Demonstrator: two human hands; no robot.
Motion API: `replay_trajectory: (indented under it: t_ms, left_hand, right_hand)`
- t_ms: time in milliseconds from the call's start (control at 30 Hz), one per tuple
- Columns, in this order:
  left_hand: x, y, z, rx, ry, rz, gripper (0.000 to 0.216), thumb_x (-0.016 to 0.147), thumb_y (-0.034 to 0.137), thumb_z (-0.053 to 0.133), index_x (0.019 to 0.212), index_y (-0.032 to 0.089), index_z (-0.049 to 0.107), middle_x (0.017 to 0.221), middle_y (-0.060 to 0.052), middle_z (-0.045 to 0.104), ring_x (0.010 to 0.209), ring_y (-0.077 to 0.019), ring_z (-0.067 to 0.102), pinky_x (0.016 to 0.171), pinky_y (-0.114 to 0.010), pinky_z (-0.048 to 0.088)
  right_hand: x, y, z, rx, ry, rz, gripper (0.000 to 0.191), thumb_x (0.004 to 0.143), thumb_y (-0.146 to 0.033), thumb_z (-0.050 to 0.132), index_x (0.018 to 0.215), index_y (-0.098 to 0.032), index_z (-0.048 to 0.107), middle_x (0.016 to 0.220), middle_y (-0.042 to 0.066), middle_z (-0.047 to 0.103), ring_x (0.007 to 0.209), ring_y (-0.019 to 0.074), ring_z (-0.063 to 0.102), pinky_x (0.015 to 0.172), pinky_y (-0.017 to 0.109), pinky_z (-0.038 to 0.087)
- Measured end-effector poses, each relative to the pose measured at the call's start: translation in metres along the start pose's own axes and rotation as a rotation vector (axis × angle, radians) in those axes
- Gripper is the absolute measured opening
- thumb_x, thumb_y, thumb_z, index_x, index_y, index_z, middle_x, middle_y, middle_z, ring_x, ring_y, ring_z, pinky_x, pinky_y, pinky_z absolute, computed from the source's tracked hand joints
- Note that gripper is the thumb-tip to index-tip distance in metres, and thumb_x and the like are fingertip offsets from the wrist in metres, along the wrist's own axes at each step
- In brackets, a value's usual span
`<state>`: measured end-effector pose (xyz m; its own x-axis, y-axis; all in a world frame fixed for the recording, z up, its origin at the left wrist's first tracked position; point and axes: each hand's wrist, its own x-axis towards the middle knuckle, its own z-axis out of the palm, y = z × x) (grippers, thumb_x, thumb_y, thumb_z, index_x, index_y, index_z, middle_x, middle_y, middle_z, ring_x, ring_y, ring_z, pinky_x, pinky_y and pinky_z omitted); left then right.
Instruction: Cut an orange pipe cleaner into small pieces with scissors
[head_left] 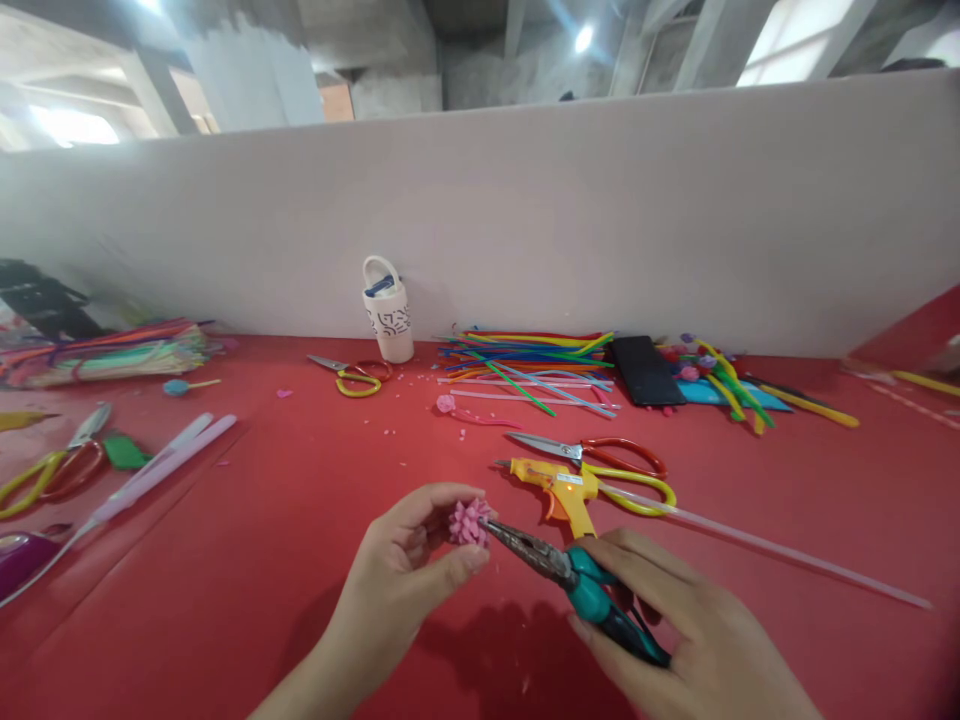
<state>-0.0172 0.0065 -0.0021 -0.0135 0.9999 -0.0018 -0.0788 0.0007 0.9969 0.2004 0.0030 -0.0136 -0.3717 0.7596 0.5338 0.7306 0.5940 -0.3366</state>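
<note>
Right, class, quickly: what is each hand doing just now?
Left hand: closed on the pink flower.
Right hand: closed on the teal-handled pliers, tips at the flower.

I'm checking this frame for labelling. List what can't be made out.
Head view only:
- Teal-handled needle-nose pliers: grips hidden inside right hand.
- Small pink frilly flower: underside hidden by left hand.
- White patterned cup: blue contents too small.
- Purple object: cut off by left edge.
</note>
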Motion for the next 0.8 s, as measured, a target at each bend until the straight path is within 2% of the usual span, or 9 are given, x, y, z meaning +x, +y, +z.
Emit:
replay_trajectory:
  t_ms: [100,200,267,367,433,533,667,800]
  left_hand:
    - [-0.0010,0.0011,-0.0002,0.007,0.006,0.009,0.027,0.063,0.017,0.074,0.090,0.019,0.069,0.080,-0.003,0.069,0.074,-0.0140,0.060,0.069,-0.021,0.049]
    - [-0.0018,0.0008,-0.0008,0.013,-0.003,-0.016,0.028,0.064,0.018,0.073,0.091,0.019,0.069,0.082,-0.003,0.069,0.075,-0.0145,0.061,0.071,-0.022,0.049]
    - [-0.0015,0.0002,-0.0009,0.009,-0.004,-0.037,0.027,0.065,0.018,0.073,0.092,0.019,0.069,0.082,-0.003,0.069,0.075,-0.0145,0.061,0.071,-0.022,0.049]
    - [0.0001,-0.0009,-0.0001,-0.021,-0.005,-0.049,0.026,0.065,0.019,0.074,0.090,0.020,0.070,0.079,-0.002,0.068,0.074,-0.0142,0.060,0.071,-0.023,0.049]
    - [0.0008,-0.0016,0.0006,-0.057,-0.010,-0.061,0.026,0.064,0.019,0.074,0.090,0.020,0.070,0.079,-0.002,0.068,0.074,-0.0137,0.060,0.070,-0.022,0.048]
    - [0.0007,-0.0026,0.0010,-0.126,-0.015,-0.092,0.026,0.064,0.020,0.075,0.090,0.021,0.070,0.079,-0.001,0.067,0.073,-0.0120,0.059,0.069,-0.020,0.048]
    - [-0.0003,-0.0029,0.0004,-0.188,-0.031,-0.110,0.026,0.065,0.022,0.076,0.090,0.022,0.070,0.081,-0.001,0.067,0.073,-0.0106,0.058,0.069,-0.019,0.046]
    - [-0.0001,-0.0021,-0.0005,-0.200,-0.036,-0.103,0.026,0.065,0.022,0.076,0.090,0.023,0.071,0.081,0.000,0.067,0.073,-0.0102,0.057,0.068,-0.018,0.046]
  right_hand:
    - [-0.0008,0.0003,0.0018,0.087,-0.062,0.029,0.020,0.072,-0.017,0.054,0.088,-0.024,0.063,0.086,0.002,0.070,0.068,0.0155,0.068,0.049,0.017,0.052]
    - [-0.0011,-0.0006,0.0014,0.061,-0.069,0.039,0.020,0.073,-0.017,0.053,0.090,-0.024,0.063,0.084,0.002,0.070,0.068,0.0158,0.067,0.051,0.019,0.052]
    - [-0.0016,-0.0009,0.0003,-0.034,-0.006,-0.003,0.021,0.076,-0.020,0.052,0.095,-0.021,0.062,0.084,0.003,0.070,0.069,0.0158,0.067,0.056,0.021,0.053]
    - [-0.0036,-0.0002,-0.0002,-0.230,0.149,-0.145,0.021,0.081,-0.025,0.049,0.096,-0.016,0.062,0.084,0.007,0.069,0.070,0.0191,0.065,0.059,0.028,0.052]
    - [-0.0051,0.0003,0.0005,-0.341,0.193,-0.211,0.021,0.083,-0.024,0.049,0.096,-0.015,0.062,0.084,0.008,0.068,0.071,0.0212,0.063,0.062,0.033,0.051]
    - [-0.0067,0.0005,0.0015,-0.412,0.183,-0.233,0.024,0.082,-0.025,0.051,0.100,-0.013,0.061,0.086,0.009,0.066,0.074,0.0230,0.060,0.065,0.037,0.048]
    - [-0.0080,0.0015,0.0014,-0.398,0.181,-0.200,0.032,0.080,-0.029,0.053,0.106,-0.011,0.059,0.097,0.012,0.063,0.087,0.0266,0.058,0.073,0.040,0.047]
    - [-0.0092,0.0035,0.0016,-0.371,0.191,-0.201,0.031,0.080,-0.031,0.054,0.104,-0.012,0.058,0.097,0.011,0.062,0.088,0.0259,0.057,0.074,0.039,0.047]
